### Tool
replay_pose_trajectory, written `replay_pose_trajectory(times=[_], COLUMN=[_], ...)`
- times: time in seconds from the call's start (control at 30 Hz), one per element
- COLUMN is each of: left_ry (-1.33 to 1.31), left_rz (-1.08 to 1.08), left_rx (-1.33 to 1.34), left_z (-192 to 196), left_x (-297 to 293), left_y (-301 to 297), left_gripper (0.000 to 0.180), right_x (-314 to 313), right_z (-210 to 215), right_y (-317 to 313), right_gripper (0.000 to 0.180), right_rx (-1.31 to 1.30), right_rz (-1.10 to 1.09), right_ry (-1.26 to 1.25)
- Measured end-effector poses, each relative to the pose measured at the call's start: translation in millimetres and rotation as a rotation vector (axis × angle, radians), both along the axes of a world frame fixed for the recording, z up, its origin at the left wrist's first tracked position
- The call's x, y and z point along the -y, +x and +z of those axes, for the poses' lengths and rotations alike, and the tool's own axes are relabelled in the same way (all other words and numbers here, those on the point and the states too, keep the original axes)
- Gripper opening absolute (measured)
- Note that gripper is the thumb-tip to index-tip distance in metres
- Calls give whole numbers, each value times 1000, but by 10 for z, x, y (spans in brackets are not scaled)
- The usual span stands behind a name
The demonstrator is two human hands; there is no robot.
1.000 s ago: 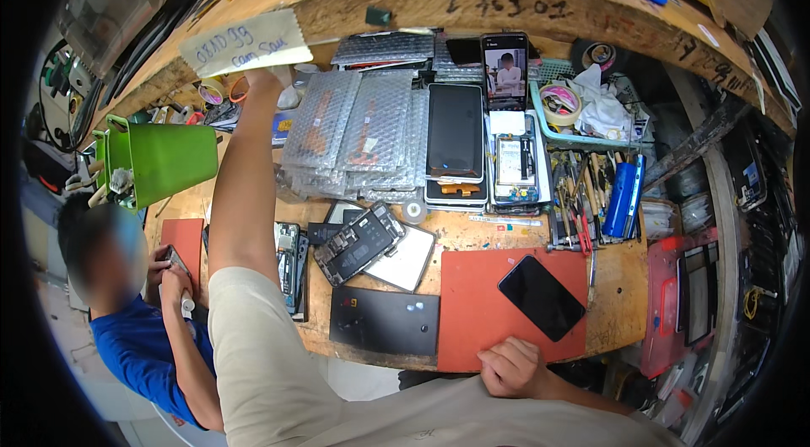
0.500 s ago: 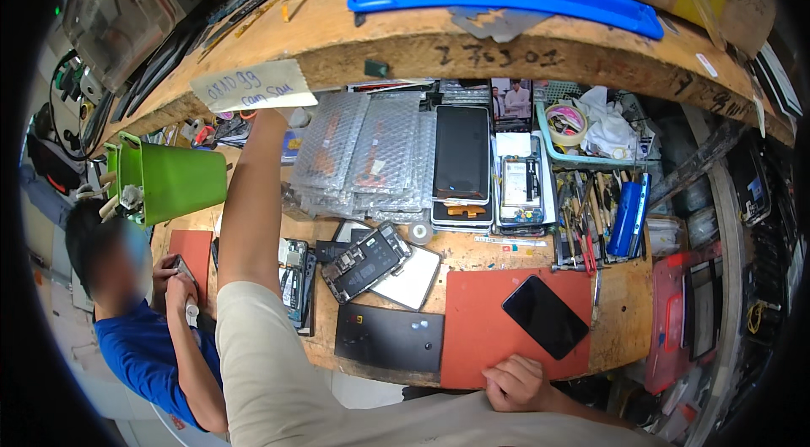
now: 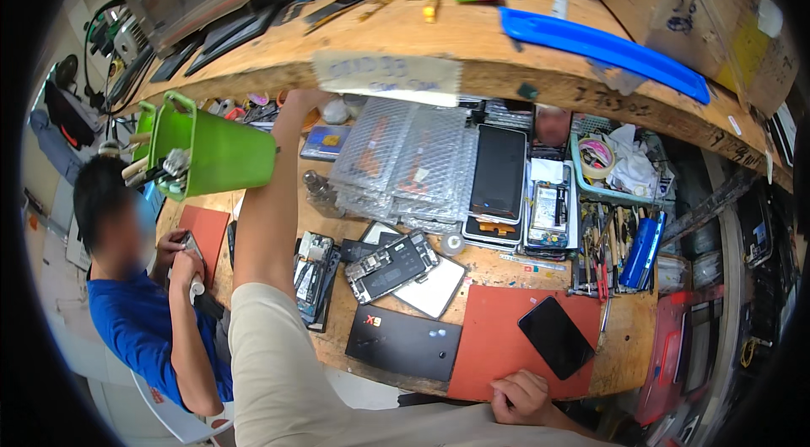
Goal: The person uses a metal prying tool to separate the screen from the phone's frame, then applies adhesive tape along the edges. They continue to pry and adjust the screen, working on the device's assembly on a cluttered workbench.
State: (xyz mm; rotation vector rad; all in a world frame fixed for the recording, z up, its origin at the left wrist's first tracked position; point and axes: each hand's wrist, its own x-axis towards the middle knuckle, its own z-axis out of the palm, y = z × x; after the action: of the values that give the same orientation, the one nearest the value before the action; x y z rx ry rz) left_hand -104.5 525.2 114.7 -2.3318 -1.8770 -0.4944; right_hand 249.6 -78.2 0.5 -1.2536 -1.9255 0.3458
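Left hand (image 3: 305,98): I see my left arm stretched far up the counter (image 3: 629,363), the hand tucked under the wooden shelf (image 3: 472,42); the shelf edge hides the fingers, so I cannot tell whether its grip is spread or pressed together, or what it touches.
Nearest to it: a small card-like item (image 3: 325,141) just below the hand, and a green bin (image 3: 224,156) to its left holding small tools.
Right hand (image 3: 521,395): resting at the near edge of the counter, fingers curled in, grip pressed together on nothing that I can see, touching the lower edge of the red mat (image 3: 498,346).
Black phone (image 3: 556,336): lying flat on the red mat, screen dark, just above my right hand and apart from it.
Opened phone (image 3: 393,265): mid-counter, insides showing, between my two arms.
Bubble-wrap packs (image 3: 409,164): stacked under the shelf, right of my left arm.
Co-worker (image 3: 135,312): a person in a blue shirt at my left, hands on a small device.
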Motion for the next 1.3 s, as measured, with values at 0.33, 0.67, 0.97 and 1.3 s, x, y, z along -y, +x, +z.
replay_pose_trajectory(times=[0.33, 0.67, 0.97, 1.3], left_ry=[4, -98, -212, -228], left_rz=[-131, -151, -118, -101], left_rx=[28, -151, -347, -371], left_z=[-347, -429, -292, -239], left_x=[-47, -56, 202, 242], left_y=[117, 258, 411, 441], left_gripper=[40, 41, 45, 45], right_x=[-5, 24, 35, 1], right_z=[-24, -116, -90, -22], right_y=[-46, -13, -14, -30], right_gripper=[23, 23, 21, 20], right_rx=[46, 54, 48, 32], right_rz=[-21, -31, -32, -45], right_ry=[64, 54, 15, 3])
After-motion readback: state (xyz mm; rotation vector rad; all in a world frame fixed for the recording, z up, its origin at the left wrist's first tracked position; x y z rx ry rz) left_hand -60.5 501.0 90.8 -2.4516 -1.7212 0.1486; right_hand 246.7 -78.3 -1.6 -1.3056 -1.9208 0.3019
